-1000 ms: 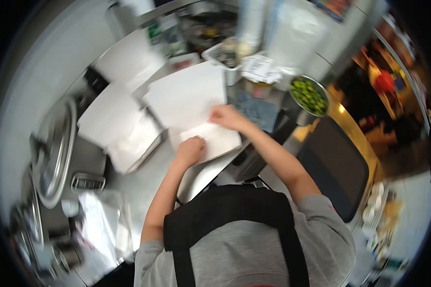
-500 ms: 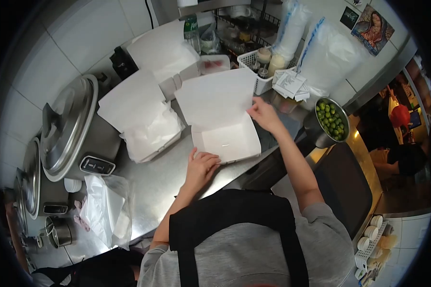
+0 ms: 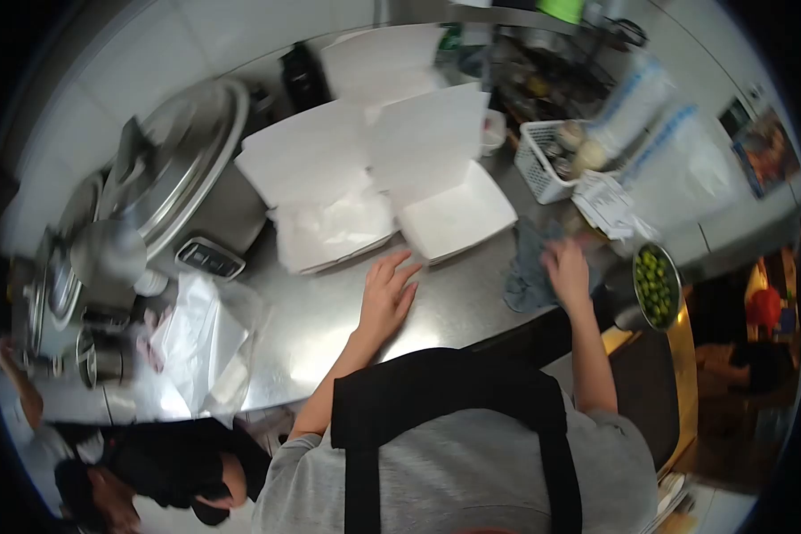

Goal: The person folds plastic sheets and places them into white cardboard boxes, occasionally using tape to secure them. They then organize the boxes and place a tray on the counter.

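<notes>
Along the shiny stainless-steel counter (image 3: 307, 329), an open white cardboard box (image 3: 460, 212) stands near a crumpled blue-grey cloth (image 3: 529, 276); left hand (image 3: 386, 292), fingers loosely spread, empty; right hand (image 3: 569, 270) beside the cloth, grip indeterminable. Light pressure should best keep the box square.

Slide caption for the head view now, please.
Left hand near an open white cardboard box, right hand over a rumpled blue-grey cloth on a shiny steel counter.
</notes>
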A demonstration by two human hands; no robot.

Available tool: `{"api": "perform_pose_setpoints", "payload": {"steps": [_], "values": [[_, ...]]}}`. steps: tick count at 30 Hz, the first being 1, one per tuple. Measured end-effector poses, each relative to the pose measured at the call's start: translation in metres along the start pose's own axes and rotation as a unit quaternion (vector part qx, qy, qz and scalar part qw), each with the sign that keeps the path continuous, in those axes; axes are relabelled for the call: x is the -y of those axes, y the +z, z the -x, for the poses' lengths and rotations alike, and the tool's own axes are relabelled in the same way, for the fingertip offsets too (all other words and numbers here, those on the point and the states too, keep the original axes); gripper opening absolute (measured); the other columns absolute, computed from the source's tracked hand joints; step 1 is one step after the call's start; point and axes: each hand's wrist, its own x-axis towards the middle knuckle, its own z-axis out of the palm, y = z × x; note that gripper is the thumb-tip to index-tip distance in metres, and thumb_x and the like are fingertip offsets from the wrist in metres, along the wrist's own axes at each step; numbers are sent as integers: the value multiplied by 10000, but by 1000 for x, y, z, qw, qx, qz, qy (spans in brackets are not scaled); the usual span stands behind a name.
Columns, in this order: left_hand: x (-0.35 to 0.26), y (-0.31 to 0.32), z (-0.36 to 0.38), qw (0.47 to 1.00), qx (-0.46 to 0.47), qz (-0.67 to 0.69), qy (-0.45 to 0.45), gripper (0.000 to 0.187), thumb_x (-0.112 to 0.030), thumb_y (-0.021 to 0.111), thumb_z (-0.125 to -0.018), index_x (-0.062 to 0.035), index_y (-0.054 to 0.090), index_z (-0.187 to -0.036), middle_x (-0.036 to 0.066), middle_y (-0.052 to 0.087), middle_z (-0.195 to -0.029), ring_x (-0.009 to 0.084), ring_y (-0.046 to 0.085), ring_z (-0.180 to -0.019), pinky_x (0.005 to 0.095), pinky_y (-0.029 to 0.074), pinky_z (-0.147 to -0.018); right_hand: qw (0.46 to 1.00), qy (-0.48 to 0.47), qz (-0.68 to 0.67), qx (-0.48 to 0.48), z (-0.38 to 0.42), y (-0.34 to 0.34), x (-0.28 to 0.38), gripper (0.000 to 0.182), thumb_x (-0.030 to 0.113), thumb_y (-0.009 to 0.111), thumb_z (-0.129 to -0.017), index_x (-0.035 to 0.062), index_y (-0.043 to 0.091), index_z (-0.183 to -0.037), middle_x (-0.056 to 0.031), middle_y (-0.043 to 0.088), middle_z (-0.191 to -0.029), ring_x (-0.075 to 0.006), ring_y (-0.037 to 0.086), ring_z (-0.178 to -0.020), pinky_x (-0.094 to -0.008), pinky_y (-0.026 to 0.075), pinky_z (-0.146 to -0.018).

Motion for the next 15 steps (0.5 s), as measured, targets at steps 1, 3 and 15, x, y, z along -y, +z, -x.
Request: {"api": "perform_pose_setpoints", "payload": {"steps": [1, 3, 15], "values": [[2, -7, 14, 999, -14, 26, -36, 268, -43, 616, -761, -72, 612, -1027, 113, 541, -1169, 303, 495, -1076, 444, 377, -934, 990, 42, 99, 92, 27, 14, 4, 219, 157, 626, -759, 79, 636, -963, -94, 539, -938, -303, 522, -950, -464, 409, -762], [6, -19, 43, 996, -42, -3, -81, 248, -21, 614, -755, -66, 620, -999, 113, 554, -1147, 309, 502, -1054, 405, 407, -898, 994, 24, 102, 21, 52, 38, 0, 215, 145, 639, -733, 85, 626, -940, -81, 527, -941, -273, 511, -952, -438, 389, -786], [-53, -111, 154, 935, -191, -171, -245, 291, -21, 633, -742, -71, 606, -1027, 108, 571, -1119, 297, 523, -1035, 364, 436, -866, 998, 1, -67, 0, 27, 16, 11, 211, 66, 657, -742, 39, 557, -926, -116, 546, -978, -303, 560, -840, -368, 449, -735]]}}
